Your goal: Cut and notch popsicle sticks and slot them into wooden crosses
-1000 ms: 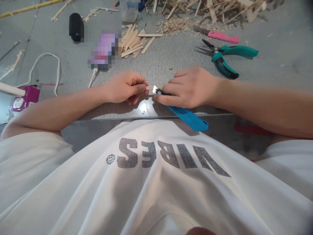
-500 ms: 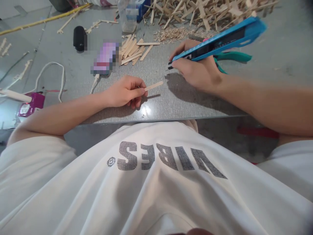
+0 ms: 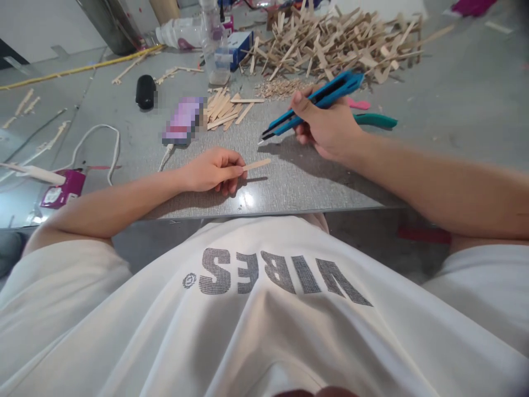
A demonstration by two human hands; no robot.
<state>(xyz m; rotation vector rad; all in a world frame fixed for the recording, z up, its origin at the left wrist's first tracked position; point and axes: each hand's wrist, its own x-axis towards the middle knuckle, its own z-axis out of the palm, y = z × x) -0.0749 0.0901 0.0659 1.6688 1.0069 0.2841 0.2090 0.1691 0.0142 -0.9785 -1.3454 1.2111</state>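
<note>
Between thumb and fingers, my left hand (image 3: 221, 171) pinches a flat wooden craft stick (image 3: 258, 164) that points right, just above the table near its front edge. My right hand (image 3: 324, 124) is closed around a blue utility knife (image 3: 316, 103). Its short blade tip points down and left, a little above the stick and apart from it. Behind my right hand lie a green-handled tool (image 3: 377, 120), partly hidden by the hand, and a small pink piece (image 3: 359, 103). A small pile of craft sticks (image 3: 223, 107) lies beyond my left hand.
A large heap of wooden sticks (image 3: 330, 41) fills the back, with wood chips (image 3: 281, 88) before it. A phone (image 3: 184, 120) on a white cable, a black case (image 3: 145, 92), a clear bottle (image 3: 215, 49) and a glue gun (image 3: 53, 175) stand or lie around the left side.
My right hand has shifted left with the utility knife, whose blade has come closer to the craft stick. My left hand keeps its hold. The view has tilted up slightly.
</note>
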